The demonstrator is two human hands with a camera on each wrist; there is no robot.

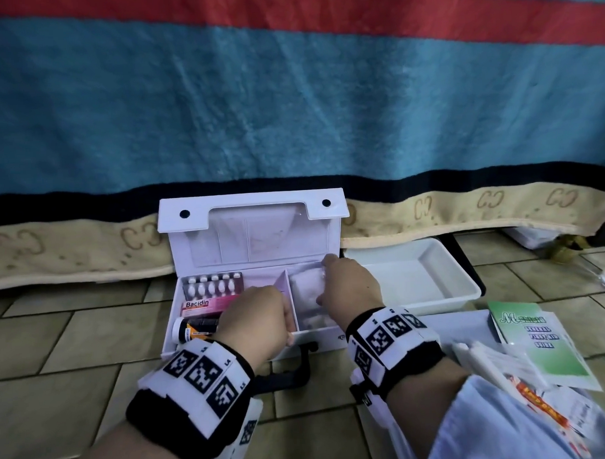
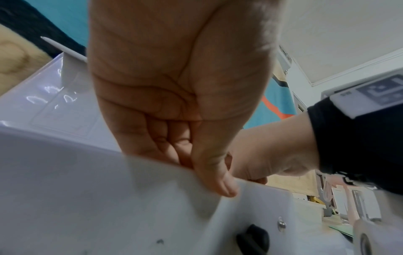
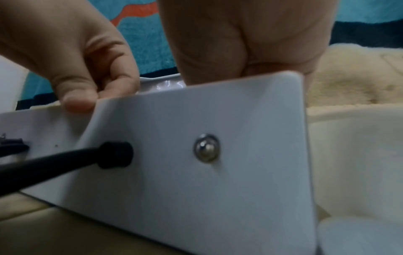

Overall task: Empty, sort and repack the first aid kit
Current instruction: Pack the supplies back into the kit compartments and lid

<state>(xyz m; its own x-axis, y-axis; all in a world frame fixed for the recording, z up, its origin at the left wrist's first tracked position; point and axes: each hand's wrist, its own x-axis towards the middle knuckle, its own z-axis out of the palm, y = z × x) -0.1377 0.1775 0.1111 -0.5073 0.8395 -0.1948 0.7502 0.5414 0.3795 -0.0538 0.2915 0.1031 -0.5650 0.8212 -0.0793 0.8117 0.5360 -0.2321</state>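
The white first aid kit (image 1: 252, 203) stands open on the tiled floor, lid up. Its left compartment holds a blister pack of white pills (image 1: 212, 284), a pink Bacidin box (image 1: 207, 304) and a dark bottle with a white cap (image 1: 195, 328). The right compartment holds a clear plastic bag of white wadding (image 1: 305, 291). My left hand (image 1: 263, 316) grips the kit's front wall (image 2: 87, 189), thumb (image 2: 218, 181) outside, fingers inside. My right hand (image 1: 347, 286) reaches into the right compartment and holds the bag between fingers and thumb; the wall (image 3: 196, 189) hides its fingertips in the right wrist view.
An empty white tray (image 1: 443, 282) sits right of the kit. A green first aid guide leaflet (image 1: 538, 344) and loose packets (image 1: 505, 370) lie at the near right. A blue, red and cream blanket (image 1: 290, 109) hangs behind. The kit's black handle (image 1: 289, 374) points at me.
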